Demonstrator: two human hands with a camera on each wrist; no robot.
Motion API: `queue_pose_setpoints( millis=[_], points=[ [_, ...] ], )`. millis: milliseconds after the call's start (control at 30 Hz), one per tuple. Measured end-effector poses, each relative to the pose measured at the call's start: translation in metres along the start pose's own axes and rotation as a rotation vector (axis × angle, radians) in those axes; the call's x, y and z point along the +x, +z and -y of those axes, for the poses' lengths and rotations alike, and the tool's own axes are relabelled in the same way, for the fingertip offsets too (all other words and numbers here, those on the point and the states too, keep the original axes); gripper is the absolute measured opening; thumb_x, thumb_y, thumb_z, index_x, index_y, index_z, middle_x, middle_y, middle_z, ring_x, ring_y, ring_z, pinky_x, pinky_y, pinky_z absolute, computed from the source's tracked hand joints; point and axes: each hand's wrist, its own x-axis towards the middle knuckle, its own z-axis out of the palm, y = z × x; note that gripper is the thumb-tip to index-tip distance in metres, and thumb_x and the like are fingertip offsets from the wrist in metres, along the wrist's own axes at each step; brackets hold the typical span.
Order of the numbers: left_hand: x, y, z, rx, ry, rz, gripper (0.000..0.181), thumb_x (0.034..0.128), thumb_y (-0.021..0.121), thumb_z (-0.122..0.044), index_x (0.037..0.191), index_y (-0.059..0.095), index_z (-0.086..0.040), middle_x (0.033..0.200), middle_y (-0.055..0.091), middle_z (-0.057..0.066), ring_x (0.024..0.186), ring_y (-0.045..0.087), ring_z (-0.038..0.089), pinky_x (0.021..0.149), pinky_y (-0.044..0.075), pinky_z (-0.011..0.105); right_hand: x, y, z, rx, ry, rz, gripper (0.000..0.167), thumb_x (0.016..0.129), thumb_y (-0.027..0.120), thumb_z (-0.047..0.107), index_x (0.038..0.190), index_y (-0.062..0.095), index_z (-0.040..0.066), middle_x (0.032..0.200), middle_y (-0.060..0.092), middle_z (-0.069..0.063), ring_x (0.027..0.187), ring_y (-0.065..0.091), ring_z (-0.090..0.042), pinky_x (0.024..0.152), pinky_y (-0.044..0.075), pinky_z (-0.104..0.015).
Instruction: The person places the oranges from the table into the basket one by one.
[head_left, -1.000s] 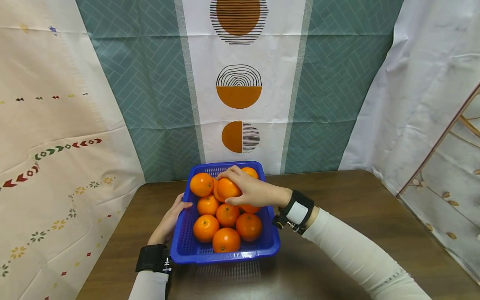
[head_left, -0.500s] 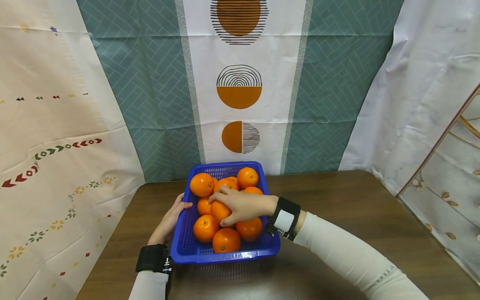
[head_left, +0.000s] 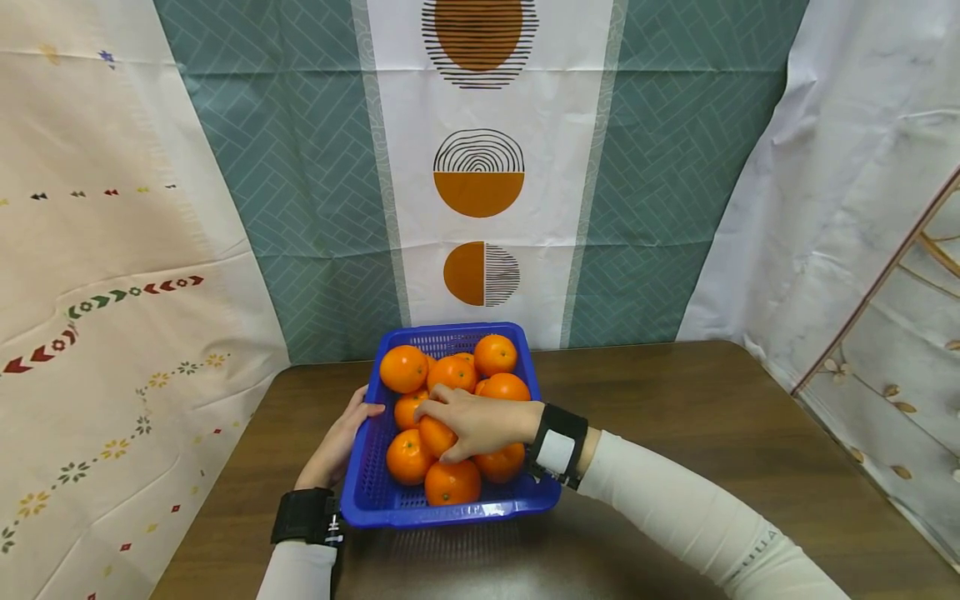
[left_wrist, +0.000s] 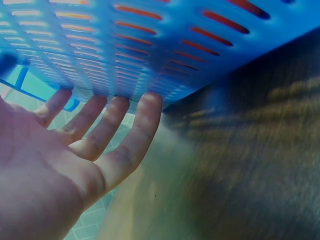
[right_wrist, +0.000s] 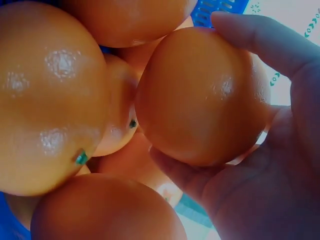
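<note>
A blue plastic basket (head_left: 450, 515) full of oranges stands on the table. My right hand (head_left: 487, 423) reaches in over it and grips an orange (right_wrist: 200, 95) between thumb and fingers, low among the others. In the right wrist view, neighbouring oranges (right_wrist: 50, 100) crowd close on its left side. At the basket's left side, my left hand (head_left: 341, 442) has its thumb over the rim and its fingers outside. Their fingertips (left_wrist: 149, 104) touch the slotted wall in the left wrist view. My right hand and forearm hide part of the basket's right side.
The brown wooden table (head_left: 660, 442) extends to both sides of the basket. A patterned cloth (head_left: 480, 208) hangs right behind its back edge. Pale cloths hang at left and right. A thin curved frame (head_left: 877, 275) stands at the right.
My right hand let go of one orange near the back, now resting there, then took hold of another and moved slightly toward the basket's front. The left hand has stayed put.
</note>
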Motion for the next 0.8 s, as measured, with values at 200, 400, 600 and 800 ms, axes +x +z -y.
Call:
queue_pose_setpoints(
  millis=[200,400,600,800],
  points=[
    [-0.001,0.000,0.000,0.006,-0.007,-0.006,0.057,0.1099,0.043,-0.029,0.161,0.018,-0.019,0.154,0.034,0.025,0.116,0.061,0.033,0.089,0.058,0.041,0.003,0.004,0.000,-0.010,0.018,-0.003,0.061,0.098,0.073,0.035,0.150,0.045,0.021,0.137,0.043,-0.004,0.120,0.048,-0.019,0.105,0.047,-0.034],
    [0.001,0.001,0.000,0.009,-0.011,0.000,0.057,0.1095,0.044,-0.030,0.160,0.020,-0.021,0.154,0.035,0.023,0.114,0.061,0.032,0.089,0.058,0.042,0.004,0.004,0.002,-0.013,0.048,0.015,0.063,0.098,0.072,0.034,0.153,0.044,0.022,0.146,0.041,-0.009,0.127,0.048,-0.022,0.108,0.046,-0.038],
    [0.000,0.000,-0.001,0.002,-0.001,0.004,0.058,0.1100,0.043,-0.029,0.161,0.017,-0.020,0.155,0.033,0.023,0.118,0.059,0.032,0.091,0.057,0.040,0.013,0.002,0.006,-0.082,0.048,0.036,0.061,0.097,0.074,0.035,0.150,0.047,0.019,0.137,0.046,-0.007,0.117,0.051,-0.020,0.099,0.049,-0.032],
    [-0.001,0.001,-0.001,0.004,0.000,0.001,0.058,0.1104,0.043,-0.029,0.161,0.016,-0.019,0.156,0.033,0.024,0.116,0.060,0.032,0.090,0.058,0.039,0.017,-0.001,0.011,-0.124,0.084,0.069,0.065,0.096,0.075,0.035,0.152,0.045,0.019,0.142,0.046,-0.008,0.117,0.052,-0.021,0.099,0.053,-0.035]
  ],
)
